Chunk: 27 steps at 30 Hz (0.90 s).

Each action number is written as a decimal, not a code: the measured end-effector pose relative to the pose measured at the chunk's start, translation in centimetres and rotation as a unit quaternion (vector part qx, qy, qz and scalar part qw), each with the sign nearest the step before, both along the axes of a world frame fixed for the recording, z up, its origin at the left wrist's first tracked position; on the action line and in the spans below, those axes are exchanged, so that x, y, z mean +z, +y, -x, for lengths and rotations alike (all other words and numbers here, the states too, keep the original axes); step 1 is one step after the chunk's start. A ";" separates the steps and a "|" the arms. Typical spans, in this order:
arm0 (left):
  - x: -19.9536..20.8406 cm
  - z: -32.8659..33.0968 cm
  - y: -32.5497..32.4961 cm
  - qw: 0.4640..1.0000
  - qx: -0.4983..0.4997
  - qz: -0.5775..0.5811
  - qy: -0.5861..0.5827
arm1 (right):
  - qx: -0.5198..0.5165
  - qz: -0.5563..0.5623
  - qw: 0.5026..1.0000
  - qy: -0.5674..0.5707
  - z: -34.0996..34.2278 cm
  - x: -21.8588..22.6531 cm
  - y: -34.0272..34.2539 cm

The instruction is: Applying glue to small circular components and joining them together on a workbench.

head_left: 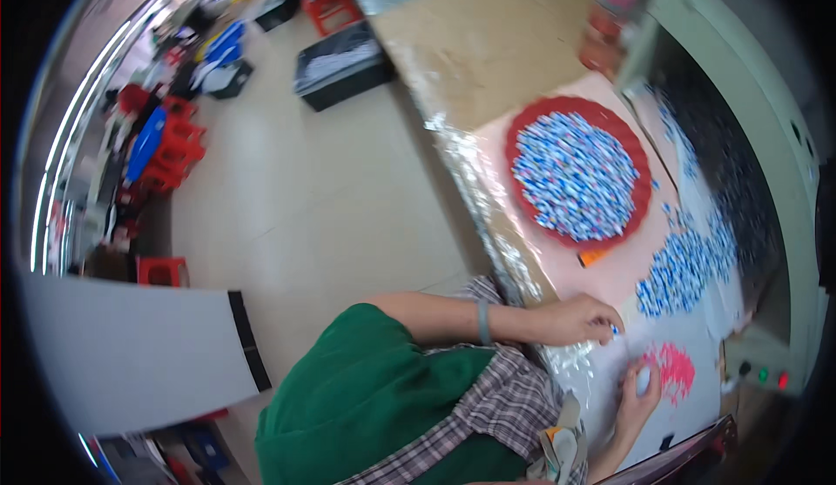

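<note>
A: Head view, the only one we have. Left hand (582, 319) is out over the counter (488, 50), fingers (610, 324) pressed together at the tips, pinching one small blue-and-white piece (616, 331). Too small to tell its shape.

B: Right hand?

A: Right hand (640, 391) lies on the pale sheet (610, 276), lower down and near the counter's front edge. It touches the pink pile (672, 370) with its fingers curled against the pile's left edge. We cannot tell if they grip anything.

B: Where's the stock?

A: The loose blue-and-white pile (684, 269) lies on the sheet just beyond the left hand, and the pinched piece is between that pile and the pink one. The red round tray (522, 128), further up the counter, is heaped with the same blue-and-white pieces. A small orange item (592, 258) sits just below the tray's rim.

B: Surroundings?

A: A pale green machine (758, 76) stands along the counter's right side, with red and green buttons (771, 377) at its near end. A pink-lidded jar (610, 23) is at the far end. A dark crate (341, 65) and red stools (174, 150) are on the floor to the left.
</note>
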<state>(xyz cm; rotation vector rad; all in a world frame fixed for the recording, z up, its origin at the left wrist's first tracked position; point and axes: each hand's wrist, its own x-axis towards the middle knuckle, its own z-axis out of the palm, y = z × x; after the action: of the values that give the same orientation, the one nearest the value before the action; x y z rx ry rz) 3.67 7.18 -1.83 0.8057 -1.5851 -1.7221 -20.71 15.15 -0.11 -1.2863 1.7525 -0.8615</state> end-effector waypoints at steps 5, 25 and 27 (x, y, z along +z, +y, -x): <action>0.2 -0.2 -0.3 0.999 -0.003 -0.019 -0.035 | 0.003 0.074 0.988 -0.133 -3.4 0.5 -1.8; 0.5 3.0 0.1 0.970 -0.048 0.219 -0.091 | -0.032 0.020 0.976 -0.216 -3.6 -0.1 -0.8; 0.4 2.9 0.1 0.965 -0.051 0.238 -0.101 | -0.036 0.020 0.977 -0.211 -3.7 -0.2 -0.8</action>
<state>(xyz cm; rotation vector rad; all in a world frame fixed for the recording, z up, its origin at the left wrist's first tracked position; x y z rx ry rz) 0.79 7.28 -1.43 0.6758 -2.1013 -1.2665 -17.00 14.31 -0.30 -0.9783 1.4544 -1.1237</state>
